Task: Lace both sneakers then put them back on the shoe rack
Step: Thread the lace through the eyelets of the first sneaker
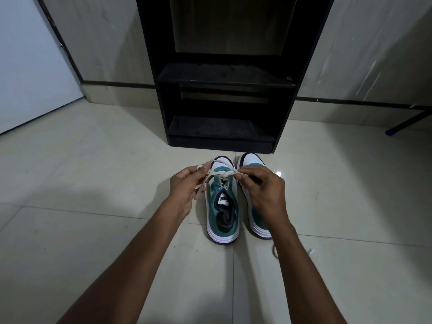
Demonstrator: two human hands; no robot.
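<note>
Sneakers (222, 202) are sitting mid-frame; your left hand (187, 188) and right hand (261, 190) are pinching the lace (223, 174) ends. Uneven pulling is risking lopsided ends.

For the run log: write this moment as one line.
stage: lacing left sneaker | left hand, right hand: each pinching lace | right sneaker: beside | shoe rack: no shoes

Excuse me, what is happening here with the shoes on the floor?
A person is lacing the left sneaker on the tiled floor. The left hand and the right hand each hold one end of the lace, pulled across the lower eyelets; the upper eyelets are not yet laced. The right sneaker stands beside it, partly hidden. The black shoe rack in front holds no shoes.
</note>
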